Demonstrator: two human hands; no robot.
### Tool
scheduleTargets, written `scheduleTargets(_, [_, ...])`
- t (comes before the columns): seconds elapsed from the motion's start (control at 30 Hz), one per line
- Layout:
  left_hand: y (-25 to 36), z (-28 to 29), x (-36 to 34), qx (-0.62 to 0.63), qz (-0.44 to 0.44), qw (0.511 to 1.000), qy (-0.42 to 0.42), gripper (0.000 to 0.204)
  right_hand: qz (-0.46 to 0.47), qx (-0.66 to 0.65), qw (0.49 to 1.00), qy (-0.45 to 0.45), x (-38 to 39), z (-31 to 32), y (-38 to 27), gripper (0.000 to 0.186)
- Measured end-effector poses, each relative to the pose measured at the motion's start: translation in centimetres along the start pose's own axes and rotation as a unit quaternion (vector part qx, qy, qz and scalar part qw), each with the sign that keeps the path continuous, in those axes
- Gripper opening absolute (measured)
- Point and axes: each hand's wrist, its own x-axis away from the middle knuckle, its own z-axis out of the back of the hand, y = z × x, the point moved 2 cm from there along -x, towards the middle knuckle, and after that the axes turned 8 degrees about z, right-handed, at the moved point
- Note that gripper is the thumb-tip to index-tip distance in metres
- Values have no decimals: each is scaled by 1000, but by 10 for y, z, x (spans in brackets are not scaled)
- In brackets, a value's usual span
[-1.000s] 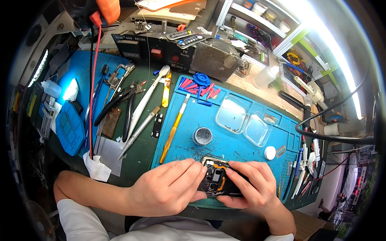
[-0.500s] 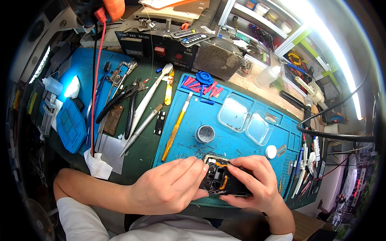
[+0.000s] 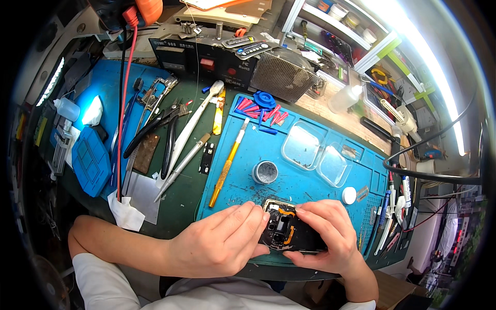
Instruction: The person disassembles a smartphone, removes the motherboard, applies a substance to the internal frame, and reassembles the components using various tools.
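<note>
An opened smartphone (image 3: 279,231), dark inside with orange flex cables and a pale metal frame along its top edge, lies sideways between my hands near the mat's front edge. My left hand (image 3: 225,240) is closed at the phone's left end, fingers bunched at the upper corner and thumb lower down. My right hand (image 3: 330,235) grips the phone's right part, fingers over the far edge and thumb at the near edge. Just beyond the phone stands a small round jar (image 3: 264,172) of grey material. A gold-handled craft knife (image 3: 227,168) lies to the left of it.
A blue work mat (image 3: 310,194) carries clear plastic boxes (image 3: 301,146), a white cap (image 3: 349,195) and pink and blue tips (image 3: 258,111). Pliers (image 3: 155,129), a white brush (image 3: 191,134) and tweezers lie left. A black machine (image 3: 206,64) stands behind. A cable (image 3: 429,175) loops at right.
</note>
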Motion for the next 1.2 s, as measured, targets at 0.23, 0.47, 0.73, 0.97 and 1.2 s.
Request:
scheduleTargets(0.23, [1,1,0,-1,2,1000,-3,49,-3,0,1000,2,1,0,0,69])
scheduleTargets(0.47, [1,2,-1,-5,-1,1000,-7,48,-5,0,1000,-7,1,0,1,69])
scheduleTargets(0.73, [1,2,0,2,4,1000,-8,47,-2,0,1000,5,2,-1,1,73])
scheduleTargets(0.97, [3,1,0,2,4,1000,-7,47,-6,-6,1000,7,4,-2,1,74])
scheduleTargets(1.2, [3,0,1,2,9,1000,-6,46,-8,-9,1000,0,4,-2,1,74])
